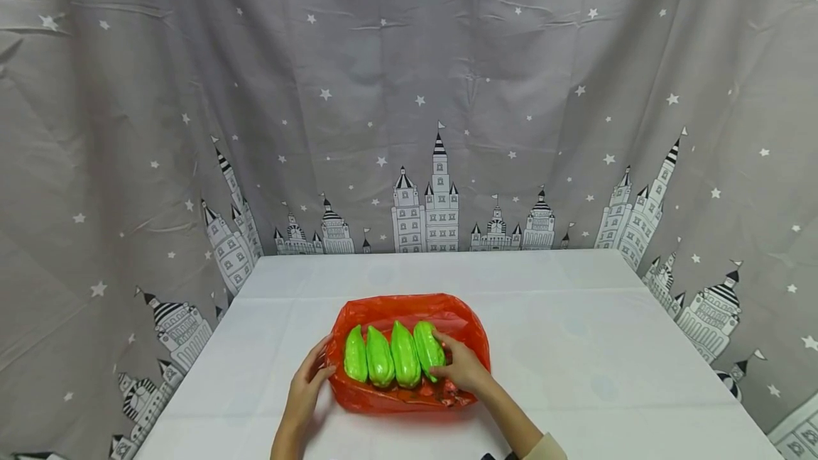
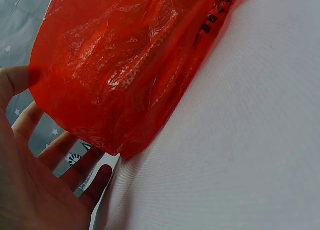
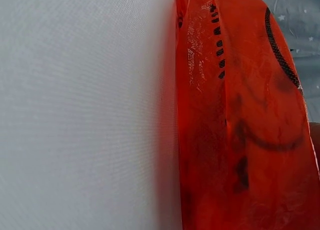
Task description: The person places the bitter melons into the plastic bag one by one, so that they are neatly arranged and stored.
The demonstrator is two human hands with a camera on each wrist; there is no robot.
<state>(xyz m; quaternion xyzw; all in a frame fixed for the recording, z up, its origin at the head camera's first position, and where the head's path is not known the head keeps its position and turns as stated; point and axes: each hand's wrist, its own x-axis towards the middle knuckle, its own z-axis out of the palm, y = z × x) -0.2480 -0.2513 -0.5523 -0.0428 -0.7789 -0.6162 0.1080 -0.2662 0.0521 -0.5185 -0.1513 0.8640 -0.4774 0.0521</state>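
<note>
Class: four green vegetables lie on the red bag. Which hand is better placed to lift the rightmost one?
Probably the right hand: it already rests on the rightmost green vegetable, while the left hand touches the red bag at its left edge.

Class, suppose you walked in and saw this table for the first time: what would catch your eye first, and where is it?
Four bright green peppers lie side by side in an open red plastic bag at the near middle of the white table. The left hand touches the bag's left side, while the right hand rests on the rightmost pepper. Behind hangs a grey curtain with stars and castles.
</note>
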